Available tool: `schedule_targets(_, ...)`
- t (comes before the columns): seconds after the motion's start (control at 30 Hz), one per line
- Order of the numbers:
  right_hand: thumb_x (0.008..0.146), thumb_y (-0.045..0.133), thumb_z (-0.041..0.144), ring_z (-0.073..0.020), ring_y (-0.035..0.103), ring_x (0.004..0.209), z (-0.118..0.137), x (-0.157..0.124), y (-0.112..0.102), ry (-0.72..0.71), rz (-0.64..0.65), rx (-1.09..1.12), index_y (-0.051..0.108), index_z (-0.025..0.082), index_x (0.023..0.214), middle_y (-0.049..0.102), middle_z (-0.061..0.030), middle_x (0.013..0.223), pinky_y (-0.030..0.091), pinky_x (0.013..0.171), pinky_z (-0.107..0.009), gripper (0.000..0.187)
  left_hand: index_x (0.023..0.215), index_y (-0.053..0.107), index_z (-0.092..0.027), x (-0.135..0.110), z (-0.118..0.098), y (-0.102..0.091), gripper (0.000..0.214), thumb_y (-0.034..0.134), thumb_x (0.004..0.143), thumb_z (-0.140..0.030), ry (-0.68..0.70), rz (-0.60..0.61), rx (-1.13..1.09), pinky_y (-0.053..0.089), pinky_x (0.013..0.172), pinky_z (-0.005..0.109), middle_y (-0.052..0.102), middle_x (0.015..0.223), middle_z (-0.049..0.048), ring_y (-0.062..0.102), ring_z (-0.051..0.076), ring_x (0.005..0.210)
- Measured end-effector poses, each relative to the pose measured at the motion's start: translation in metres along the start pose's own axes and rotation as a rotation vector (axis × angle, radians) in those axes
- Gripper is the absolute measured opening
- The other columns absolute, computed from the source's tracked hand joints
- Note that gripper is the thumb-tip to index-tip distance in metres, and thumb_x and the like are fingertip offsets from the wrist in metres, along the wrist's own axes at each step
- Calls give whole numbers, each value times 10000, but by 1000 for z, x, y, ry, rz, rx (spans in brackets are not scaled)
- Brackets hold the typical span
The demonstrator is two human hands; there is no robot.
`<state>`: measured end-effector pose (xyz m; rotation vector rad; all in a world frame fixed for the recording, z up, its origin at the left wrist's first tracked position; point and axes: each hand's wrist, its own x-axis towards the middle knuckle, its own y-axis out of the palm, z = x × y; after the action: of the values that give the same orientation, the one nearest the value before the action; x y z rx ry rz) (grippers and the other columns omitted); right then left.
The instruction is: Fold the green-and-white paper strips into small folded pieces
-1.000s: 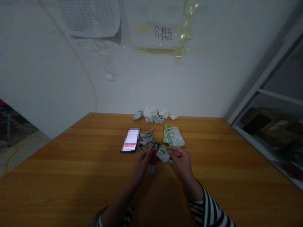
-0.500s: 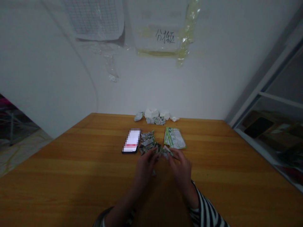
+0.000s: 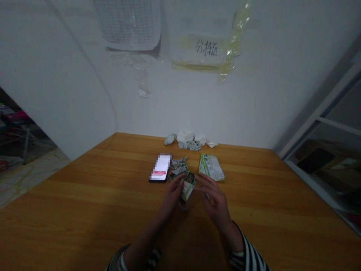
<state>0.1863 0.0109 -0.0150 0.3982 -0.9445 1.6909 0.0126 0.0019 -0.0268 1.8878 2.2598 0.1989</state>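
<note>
My left hand (image 3: 171,196) is closed, pinching a small piece of printed white and green paper (image 3: 187,191) between thumb and fingers. Just to its right is my right hand (image 3: 216,201), fingers stretched out and apart. Its fingertips reach close to the paper's right edge; whether they touch is unclear. Beyond the hands lies a heap of crumpled printed paper pieces (image 3: 179,167), partly hidden by my fingers. A flat green and white printed sheet or packet (image 3: 213,167) rests behind my right hand.
Left of the heap lies a phone (image 3: 160,168) with a lit screen. Crumpled white tissue (image 3: 185,136) and more wadded printed paper (image 3: 194,145) sit near the wall at the back of the wooden table (image 3: 113,210). A shelf (image 3: 338,130) stands at the right.
The right hand's fingers have come apart from their pinch on a scrap. A green-white paper piece now shows in my left hand. The view has shifted slightly.
</note>
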Motion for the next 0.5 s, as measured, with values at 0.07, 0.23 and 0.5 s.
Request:
schedule_targets(0.07, 858, 568, 141, -242, 589, 1116, -1, 0, -2, 50, 17, 5, 698, 258, 1096, 686, -98, 1114, 480, 945, -437, 295, 1132, 615, -159, 0, 2, 1, 570, 703, 688, -505, -54, 80, 1, 454, 564, 232, 686, 725, 9, 621, 160, 611)
schedule_targets(0.23, 784, 671, 197, -161, 633, 621, -9, -8, 9, 305, 85, 162, 768, 229, 898, 706, -38, 728, 510, 566, -254, 153, 1047, 578, -199, -6, 4, 8, 503, 665, 705, -557, -123, 163, 104, 317, 387, 179, 543, 500, -87, 457, 87, 366)
schedule_targets(0.5, 683, 774, 401, -149, 613, 468, -9, -5, 15, 716, -271, 545, 645, 171, 601, 685, -16, 540, 504, 475, -245, 276, 741, 632, -160, -12, -9, 13, 286, 745, 677, -415, 99, 92, 129, 481, 511, 225, 642, 566, -15, 603, 135, 507)
